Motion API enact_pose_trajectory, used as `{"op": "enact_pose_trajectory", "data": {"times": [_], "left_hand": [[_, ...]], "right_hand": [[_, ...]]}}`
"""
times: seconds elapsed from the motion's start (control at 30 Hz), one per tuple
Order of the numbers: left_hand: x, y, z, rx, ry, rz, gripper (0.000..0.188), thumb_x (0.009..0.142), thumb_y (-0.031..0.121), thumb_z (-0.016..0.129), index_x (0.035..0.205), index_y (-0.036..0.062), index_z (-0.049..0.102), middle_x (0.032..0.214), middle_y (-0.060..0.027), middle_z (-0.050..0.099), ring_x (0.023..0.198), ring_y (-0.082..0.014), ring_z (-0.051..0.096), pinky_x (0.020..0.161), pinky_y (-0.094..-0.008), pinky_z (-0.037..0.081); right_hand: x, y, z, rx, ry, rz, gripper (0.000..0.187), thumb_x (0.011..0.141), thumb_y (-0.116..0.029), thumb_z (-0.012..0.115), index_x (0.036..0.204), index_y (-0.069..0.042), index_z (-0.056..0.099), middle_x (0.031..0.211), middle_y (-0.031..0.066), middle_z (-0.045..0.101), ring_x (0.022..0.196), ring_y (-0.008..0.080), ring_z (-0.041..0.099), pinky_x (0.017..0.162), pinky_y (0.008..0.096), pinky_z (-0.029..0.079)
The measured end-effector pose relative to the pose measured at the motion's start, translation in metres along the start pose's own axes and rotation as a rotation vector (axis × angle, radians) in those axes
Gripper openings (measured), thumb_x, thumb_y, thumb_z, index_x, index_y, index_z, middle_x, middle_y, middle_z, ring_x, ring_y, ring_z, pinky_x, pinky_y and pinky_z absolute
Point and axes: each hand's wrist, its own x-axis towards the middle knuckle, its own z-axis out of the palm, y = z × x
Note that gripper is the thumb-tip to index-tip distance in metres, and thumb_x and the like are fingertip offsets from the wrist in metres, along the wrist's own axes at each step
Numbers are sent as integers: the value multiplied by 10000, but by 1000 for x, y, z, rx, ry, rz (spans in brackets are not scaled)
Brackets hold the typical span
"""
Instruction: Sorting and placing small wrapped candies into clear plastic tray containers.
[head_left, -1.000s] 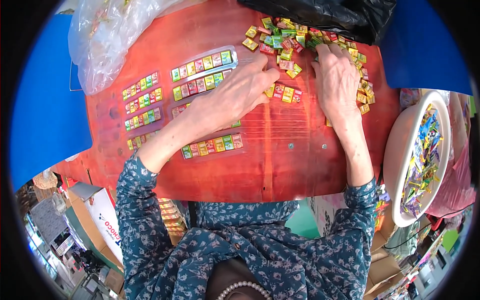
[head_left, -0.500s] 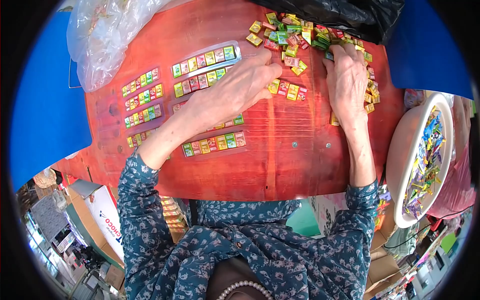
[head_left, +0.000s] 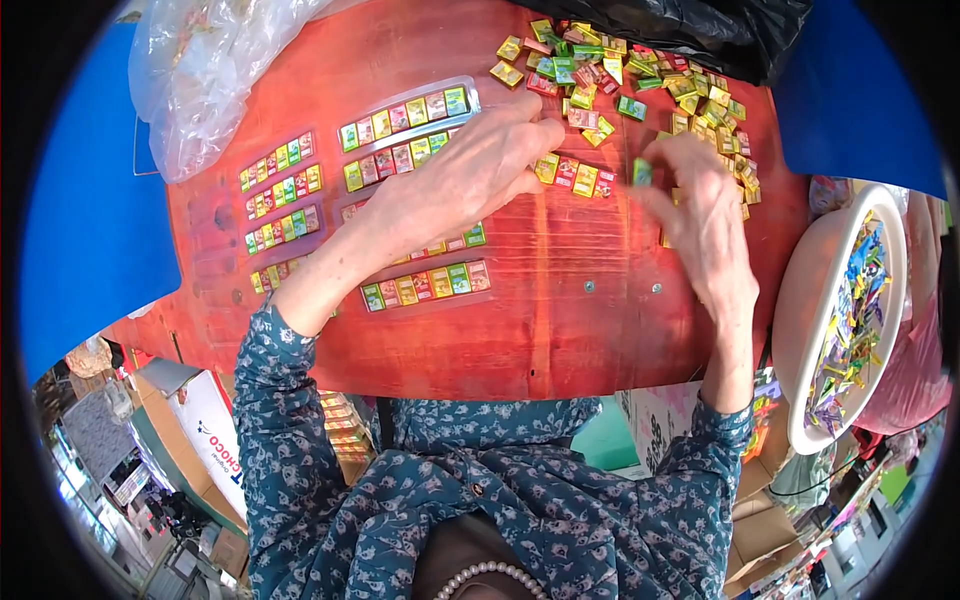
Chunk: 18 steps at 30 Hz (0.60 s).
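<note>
Pinching a green box (head_left: 642,172)

over at 2 o'clock the right hand (head_left: 704,200) is smeared, and the small green box (head_left: 642,173) at its fingertips blurs with it. at 12 o'clock i can't see past the left hand (head_left: 487,150) to tell whether it touches the short row of boxes (head_left: 575,177); its forearm (head_left: 365,245) covers much of 2 trays (head_left: 353,209). the clear bag (head_left: 215,80) at 10 o'clock and the black bag (head_left: 690,35) at 1 o'clock run off the top edge, the necklace (head_left: 487,568) at 6 o'clock off the bottom. at 8 o'clock the clutter (head_left: 130,490) is too small to make out.
</note>
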Motion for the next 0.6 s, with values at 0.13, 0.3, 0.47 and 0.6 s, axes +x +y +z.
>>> {"op": "enact_pose_trajectory", "data": {"times": [0.13, 0.3, 0.47, 0.6], "left_hand": [[2, -3, 4, -17, 36, 19, 339, 824, 69, 695, 1098, -43, 530, 1010, -178, 503, 962, -394, 539, 811, -464, 449], [-4, -8, 11, -68, 178, 143, 360, 837, 72, 691, 1139, -16, 514, 1036, -173, 500, 956, -392, 535, 826, -466, 451], [-3, -5, 6, -20, 97, 127, 378, 855, 42, 677, 1179, -7, 488, 1049, -173, 494, 956, -395, 529, 830, -462, 449], [-1, -4, 5, 43, 1, 70, 405, 858, 20, 677, 1208, -1, 474, 1050, -181, 493, 949, -403, 526, 829, -473, 449]], "right_hand": [[-10, -8, 10, -4, -58, -14, 322, 741, -20, 765, 1007, -1, 586, 940, 183, 591, 922, 402, 591, 775, 476, 484], [-7, -12, 12, 9, -88, 53, 358, 753, -47, 778, 1052, -4, 586, 945, 184, 578, 892, 411, 601, 730, 477, 489], [-9, -14, 13, 15, -83, 85, 386, 747, -42, 793, 1077, 15, 600, 986, 192, 563, 893, 422, 611, 725, 488, 490], [-11, -11, 18, 76, -56, 81, 367, 749, -3, 781, 1067, 30, 600, 995, 200, 556, 897, 427, 608, 730, 494, 489]]}}
